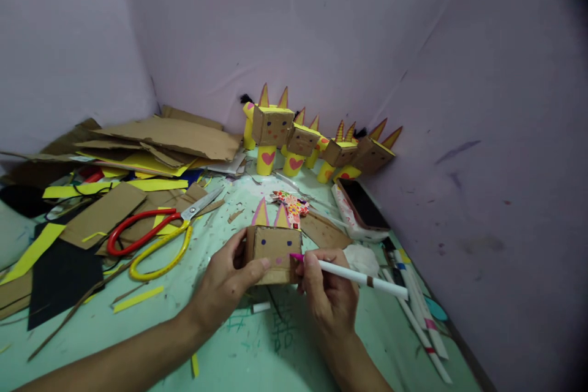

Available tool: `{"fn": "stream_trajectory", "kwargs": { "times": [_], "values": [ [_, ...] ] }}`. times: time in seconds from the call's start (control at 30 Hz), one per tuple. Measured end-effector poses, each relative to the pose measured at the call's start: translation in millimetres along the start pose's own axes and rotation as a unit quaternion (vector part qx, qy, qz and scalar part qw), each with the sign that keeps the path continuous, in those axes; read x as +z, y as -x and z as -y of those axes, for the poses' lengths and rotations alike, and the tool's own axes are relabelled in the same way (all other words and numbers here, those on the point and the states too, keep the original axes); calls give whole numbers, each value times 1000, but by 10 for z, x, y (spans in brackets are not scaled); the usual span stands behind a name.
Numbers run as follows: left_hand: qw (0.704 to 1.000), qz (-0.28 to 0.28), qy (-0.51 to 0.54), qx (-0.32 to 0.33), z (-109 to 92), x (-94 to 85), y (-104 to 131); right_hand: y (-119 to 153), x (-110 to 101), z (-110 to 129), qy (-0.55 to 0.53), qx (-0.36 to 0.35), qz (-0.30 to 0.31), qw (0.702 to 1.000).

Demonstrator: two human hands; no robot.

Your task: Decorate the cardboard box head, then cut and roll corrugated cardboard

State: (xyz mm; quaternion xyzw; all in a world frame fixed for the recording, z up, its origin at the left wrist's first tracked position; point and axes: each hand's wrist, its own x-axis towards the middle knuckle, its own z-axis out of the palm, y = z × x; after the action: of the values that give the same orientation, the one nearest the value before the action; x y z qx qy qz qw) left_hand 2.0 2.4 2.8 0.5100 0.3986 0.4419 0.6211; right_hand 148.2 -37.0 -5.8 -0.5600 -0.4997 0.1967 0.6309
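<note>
A small cardboard box head (271, 252) with two dark dot eyes, a pink mark low on its front and two pink-edged pointed ears stands upright near the middle. My left hand (234, 275) grips its left side, thumb across the front. In my right hand (331, 285) is a white marker (362, 275), its magenta tip at the right part of the box's front. A small white cap (260, 307) lies on the table just below the box. Behind the box sits a flowery patterned piece (294, 207). The box's back is hidden.
Scissors (158, 229) with red and yellow handles lie among cardboard and paper scraps (103, 214) on the left. Several yellow figures with box heads (273, 125) stand behind. A phone (362, 203) and several markers (420, 312) are at right on the green table (239, 352).
</note>
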Motion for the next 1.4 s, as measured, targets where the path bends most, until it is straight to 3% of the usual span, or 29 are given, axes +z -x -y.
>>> {"fn": "stream_trajectory", "kwargs": {
  "times": [0.9, 1.4],
  "values": [
    [1000, 0, 13, -5, -37, 12, 18, -7, -29, 0, 11, -5, 30, 999],
    [1000, 2, 5, -3, -37, 15, 21, -5, -21, -46, 3, -4, 10, 1000]
  ]
}}
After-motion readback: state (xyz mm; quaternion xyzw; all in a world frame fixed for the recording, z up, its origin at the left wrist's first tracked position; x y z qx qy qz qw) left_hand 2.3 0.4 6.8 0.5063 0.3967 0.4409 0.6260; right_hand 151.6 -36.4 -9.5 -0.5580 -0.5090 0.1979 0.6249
